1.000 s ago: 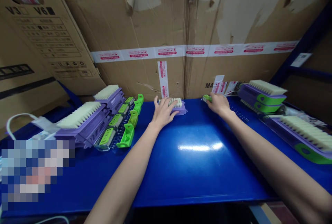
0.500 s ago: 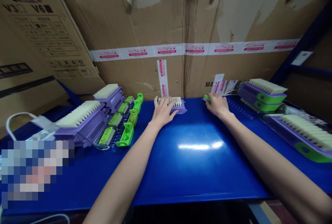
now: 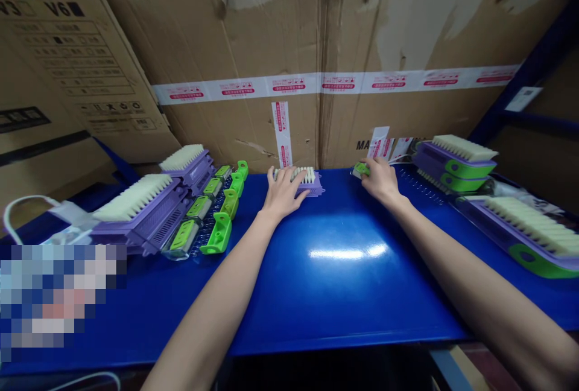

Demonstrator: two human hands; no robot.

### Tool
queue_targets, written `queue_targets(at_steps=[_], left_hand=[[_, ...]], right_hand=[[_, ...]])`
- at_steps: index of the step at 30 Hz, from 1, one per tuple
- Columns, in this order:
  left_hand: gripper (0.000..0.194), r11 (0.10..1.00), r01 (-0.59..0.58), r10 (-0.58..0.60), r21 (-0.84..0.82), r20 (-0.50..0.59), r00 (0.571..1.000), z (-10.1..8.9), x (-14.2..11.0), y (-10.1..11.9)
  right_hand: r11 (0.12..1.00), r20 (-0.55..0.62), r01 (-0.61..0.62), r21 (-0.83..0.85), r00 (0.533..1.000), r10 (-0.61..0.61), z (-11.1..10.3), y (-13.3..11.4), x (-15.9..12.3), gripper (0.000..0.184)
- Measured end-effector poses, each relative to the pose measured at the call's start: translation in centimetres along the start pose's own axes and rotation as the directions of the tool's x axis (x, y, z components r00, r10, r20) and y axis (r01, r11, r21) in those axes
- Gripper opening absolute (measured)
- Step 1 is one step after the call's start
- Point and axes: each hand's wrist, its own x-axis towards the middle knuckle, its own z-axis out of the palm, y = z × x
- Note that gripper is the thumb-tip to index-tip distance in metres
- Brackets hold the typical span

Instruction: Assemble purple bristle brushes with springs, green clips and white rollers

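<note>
At the back of the blue table, my left hand [image 3: 284, 193] lies over a purple brush [image 3: 312, 186] with cream bristles facing up. Its fingers wrap the left part and the thumb touches the near side. To the right, my right hand [image 3: 380, 178] pinches a small green-and-clear plastic piece [image 3: 361, 169] close to the cardboard; the fingertips are partly hidden. On the left stand similar green-and-clear pieces [image 3: 183, 234] in a row, beside a row of bright green end caps [image 3: 221, 234] and several metal springs [image 3: 205, 231].
Purple brush bodies [image 3: 136, 210] stand at the left. Purple-and-green brushes [image 3: 470, 165] are stacked at the right, another brush [image 3: 529, 234] in front of them. More springs [image 3: 420, 186] lie near my right wrist. A cardboard wall [image 3: 244, 119] closes off the back.
My right hand has shifted slightly and its fingers have tilted, so more of the green-and-clear piece shows. My left hand stays on the brush. The whole view has drifted a little.
</note>
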Motion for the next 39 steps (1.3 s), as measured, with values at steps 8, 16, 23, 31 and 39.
queue_targets(at_steps=[8, 16, 23, 31, 39], left_hand=[[0.048, 1.000, 0.022, -0.022, 0.001, 0.042, 0.999, -0.2, 0.0, 0.1], [0.048, 1.000, 0.020, -0.020, -0.001, 0.038, 0.999, -0.1, 0.0, 0.1], [0.048, 1.000, 0.024, -0.024, 0.000, 0.047, 0.999, -0.2, 0.0, 0.1], [0.048, 1.000, 0.023, -0.023, 0.002, 0.058, 0.998, -0.4, 0.1, 0.2], [0.049, 0.999, 0.033, -0.033, 0.008, 0.061, 0.998, -0.4, 0.1, 0.3]], right_hand=[[0.920, -0.242, -0.001, 0.392, 0.965, 0.104, 0.7, 0.9, 1.0, 0.032], [0.948, -0.215, -0.217, 0.232, 0.939, 0.267, -0.7, 2.6, 0.3, 0.036], [0.928, -0.002, -0.312, 0.205, 0.948, 0.319, -0.1, 2.9, 0.4, 0.039], [0.939, 0.036, -0.301, 0.167, 0.953, 0.299, -0.3, 2.3, 0.2, 0.039], [0.951, 0.067, -0.304, 0.047, 0.951, 0.301, -1.1, 1.5, -0.1, 0.034]])
